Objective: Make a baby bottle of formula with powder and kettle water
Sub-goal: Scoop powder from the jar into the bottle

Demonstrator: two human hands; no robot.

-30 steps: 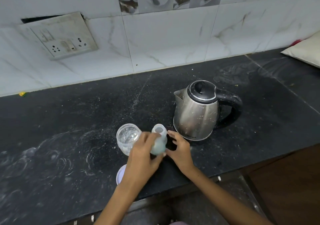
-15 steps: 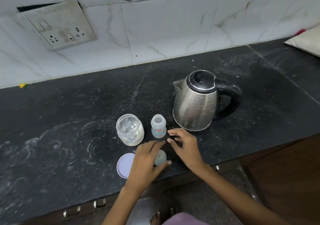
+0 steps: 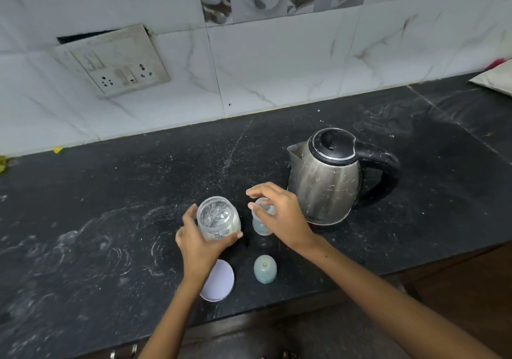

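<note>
An open clear jar (image 3: 217,218) with pale powder at its bottom stands on the black counter (image 3: 110,206). My left hand (image 3: 198,241) wraps around the jar's side. Just right of it is the small uncapped baby bottle (image 3: 260,224), upright. My right hand (image 3: 279,214) is around the bottle's upper part, fingers curved over its mouth. The bottle's pale blue teat cap (image 3: 265,269) stands on the counter in front of the bottle. The jar's lilac lid (image 3: 220,281) lies flat by my left wrist. The steel kettle (image 3: 329,178), lid closed, sits to the right, its handle pointing right.
A tiled wall with a loose socket plate (image 3: 113,59) runs behind the counter. A pale cushion-like thing (image 3: 496,79) lies at the far right. The counter's front edge is close to the lid and cap. Drawer handles (image 3: 123,351) show below.
My left hand set the teat cap down on the counter and moved up to grasp the jar. My right hand moved from the counter to the bottle.
</note>
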